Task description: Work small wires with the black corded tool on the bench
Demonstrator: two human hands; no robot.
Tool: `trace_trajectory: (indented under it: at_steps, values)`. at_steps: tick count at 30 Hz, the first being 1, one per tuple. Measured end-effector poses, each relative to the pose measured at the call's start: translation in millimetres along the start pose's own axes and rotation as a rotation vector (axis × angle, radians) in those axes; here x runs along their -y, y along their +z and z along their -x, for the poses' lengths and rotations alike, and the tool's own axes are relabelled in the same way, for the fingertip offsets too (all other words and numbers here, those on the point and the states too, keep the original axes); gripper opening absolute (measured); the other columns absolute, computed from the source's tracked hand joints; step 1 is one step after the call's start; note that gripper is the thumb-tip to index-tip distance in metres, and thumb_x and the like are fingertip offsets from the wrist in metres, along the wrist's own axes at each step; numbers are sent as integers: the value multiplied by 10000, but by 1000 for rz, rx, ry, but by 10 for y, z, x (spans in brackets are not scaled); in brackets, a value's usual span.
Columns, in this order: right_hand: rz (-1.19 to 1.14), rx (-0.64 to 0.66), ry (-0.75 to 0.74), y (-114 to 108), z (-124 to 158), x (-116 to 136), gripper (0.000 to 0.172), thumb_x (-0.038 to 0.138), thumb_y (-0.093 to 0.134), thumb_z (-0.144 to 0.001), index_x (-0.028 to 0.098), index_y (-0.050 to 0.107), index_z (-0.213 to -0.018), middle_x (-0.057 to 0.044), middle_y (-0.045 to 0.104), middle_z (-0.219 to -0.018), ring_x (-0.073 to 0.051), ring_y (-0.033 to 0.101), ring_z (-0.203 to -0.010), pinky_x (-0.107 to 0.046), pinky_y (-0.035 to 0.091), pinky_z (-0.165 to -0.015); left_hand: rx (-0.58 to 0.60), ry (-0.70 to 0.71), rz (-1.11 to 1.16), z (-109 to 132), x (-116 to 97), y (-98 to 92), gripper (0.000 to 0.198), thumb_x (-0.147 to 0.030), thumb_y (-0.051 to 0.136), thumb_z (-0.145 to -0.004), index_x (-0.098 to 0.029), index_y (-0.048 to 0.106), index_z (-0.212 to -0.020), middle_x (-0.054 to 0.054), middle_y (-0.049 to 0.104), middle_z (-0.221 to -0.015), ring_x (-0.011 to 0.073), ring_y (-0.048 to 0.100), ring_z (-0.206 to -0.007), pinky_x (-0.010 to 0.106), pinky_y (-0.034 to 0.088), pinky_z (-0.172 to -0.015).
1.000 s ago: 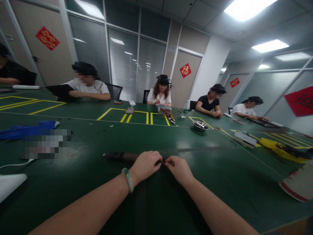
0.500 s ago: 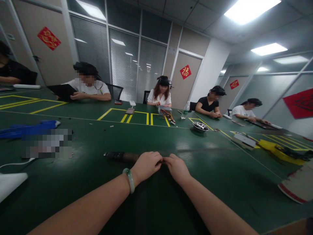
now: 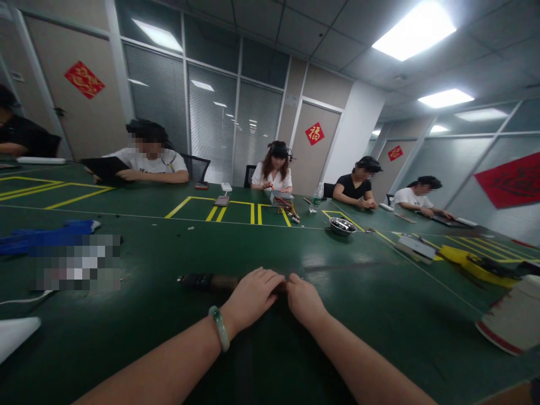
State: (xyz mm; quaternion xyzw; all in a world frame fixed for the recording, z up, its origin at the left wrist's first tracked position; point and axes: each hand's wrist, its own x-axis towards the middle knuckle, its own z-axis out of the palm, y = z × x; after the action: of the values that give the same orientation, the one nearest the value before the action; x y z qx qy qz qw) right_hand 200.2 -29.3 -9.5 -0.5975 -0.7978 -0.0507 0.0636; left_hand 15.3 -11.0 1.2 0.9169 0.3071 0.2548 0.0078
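A long dark brown-and-black rod with a small metal tip (image 3: 219,282) lies crosswise on the green table (image 3: 189,349), its tip pointing left. I cannot make out exactly what kind of thing it is. My left hand (image 3: 255,292), with a pale green bangle (image 3: 220,329) at the wrist, is laid over the rod's middle, fingers curved round it. At the rod's right end, my right hand (image 3: 306,301) is closed, its fingertips close to those of my left hand. What the right fingers grip is mostly hidden.
A blue item (image 3: 50,236) and a white object (image 3: 17,334) lie to the left. Further off are a metal bowl (image 3: 342,226), a water bottle (image 3: 315,199) and a box with wires (image 3: 282,197). A pale bucket-like container (image 3: 512,318) stands right. Several people sit across the table.
My left fingers have stretched flatter over the rod. My right hand has drawn its fingers in and turned to a more upright fist. The whole view has tilted slightly upward.
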Motion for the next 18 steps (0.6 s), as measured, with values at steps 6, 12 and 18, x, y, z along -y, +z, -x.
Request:
trace_trajectory:
  at_steps: [6, 12, 18]
  values:
    - [-35, -17, 84, -20, -60, -387, 333, 173, 378, -920, 253, 638, -1112, -52, 590, -988, -136, 588, -800, -227, 437, -743, 19, 220, 77, 105, -51, -121, 513, -189, 543, -874, -287, 408, -1359, 22, 510, -1358, 187, 423, -1284, 451, 234, -1143]
    - [66, 1, 458, -124, 543, -1536, 362, 184, 373, -895, 221, 653, -1122, -86, 620, -1002, -155, 615, -785, -250, 457, -750, 113, 414, 150, 107, -101, -221, 376, -180, 474, -908, -257, 511, -1273, 30, 607, -1230, 179, 515, -1185, 376, 374, -1056]
    - [121, -71, 860, -261, 1790, -2730, 330, 208, 484, -725, 228, 722, -953, -141, 675, -893, -272, 655, -879, -346, 504, -761, 86, 554, 170, 315, -378, -232, 278, -281, 488, -932, -331, 557, -1197, 21, 667, -1021, 176, 612, -956, 322, 507, -845]
